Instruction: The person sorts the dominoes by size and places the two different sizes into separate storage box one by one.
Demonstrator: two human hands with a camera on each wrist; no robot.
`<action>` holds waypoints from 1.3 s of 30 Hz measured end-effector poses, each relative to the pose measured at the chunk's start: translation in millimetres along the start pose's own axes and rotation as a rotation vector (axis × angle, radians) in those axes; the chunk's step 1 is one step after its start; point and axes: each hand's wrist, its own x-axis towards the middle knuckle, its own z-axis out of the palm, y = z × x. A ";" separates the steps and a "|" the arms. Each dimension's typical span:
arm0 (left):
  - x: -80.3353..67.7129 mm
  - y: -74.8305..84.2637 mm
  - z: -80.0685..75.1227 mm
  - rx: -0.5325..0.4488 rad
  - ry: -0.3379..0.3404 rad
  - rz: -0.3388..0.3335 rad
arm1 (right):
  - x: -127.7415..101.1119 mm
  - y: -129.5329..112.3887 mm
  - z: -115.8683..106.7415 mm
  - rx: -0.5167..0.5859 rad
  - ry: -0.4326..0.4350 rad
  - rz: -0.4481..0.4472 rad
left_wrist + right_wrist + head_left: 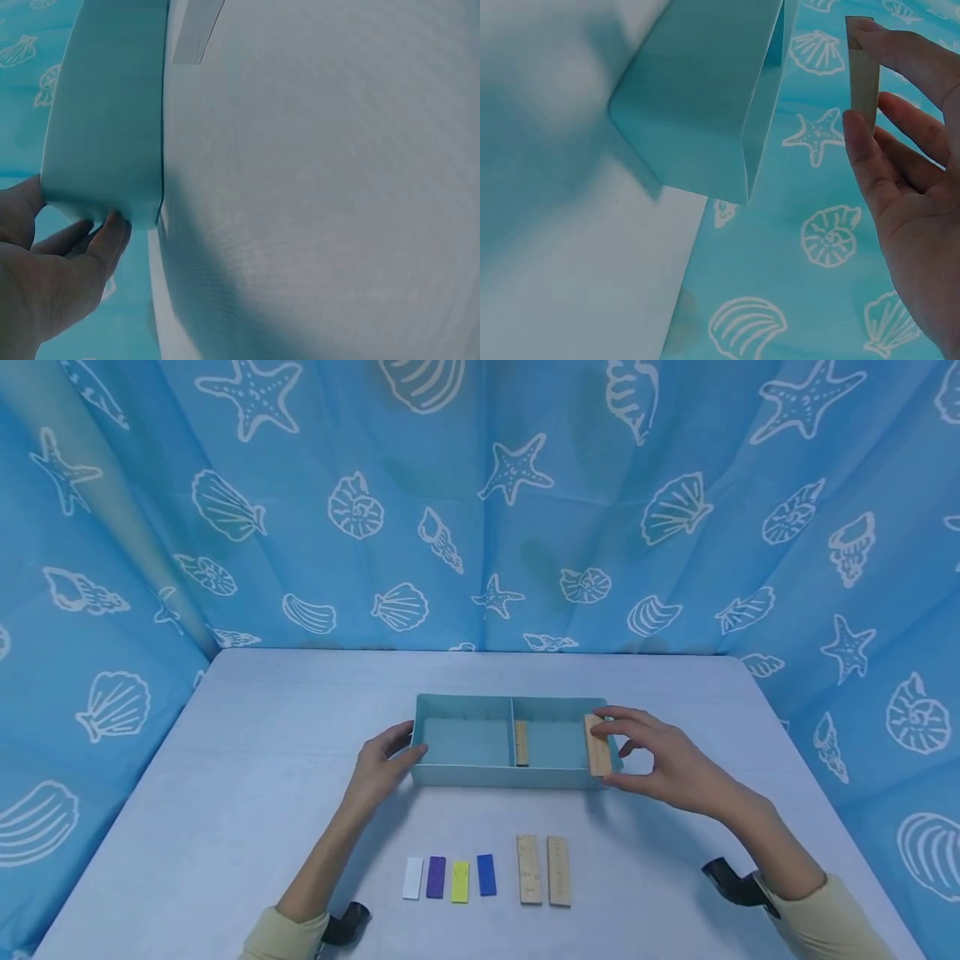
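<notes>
A light-blue two-compartment tray sits mid-table. My left hand holds its left end, thumb and fingers round the corner. My right hand pinches a wooden block by its ends over the tray's right edge; the right wrist view shows the block between thumb and fingers, beside the tray. Another wooden block lies in the right compartment against the divider. The left compartment holds nothing.
Near the front edge lie a white, a purple, a yellow and a blue tile, then two wooden blocks. A shell-print blue curtain walls the table on three sides.
</notes>
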 end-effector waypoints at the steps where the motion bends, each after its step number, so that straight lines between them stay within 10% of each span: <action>1: -0.1 0.0 -0.1 0.000 0.001 0.002 | 5.2 2.7 0.0 0.005 0.000 0.002; 16: -0.1 0.3 0.1 0.000 0.005 0.007 | 60.0 29.1 32.7 0.170 -0.146 0.101; 39: 1.5 -2.7 1.8 0.002 0.009 0.014 | 79.7 33.9 67.8 0.043 -0.289 0.117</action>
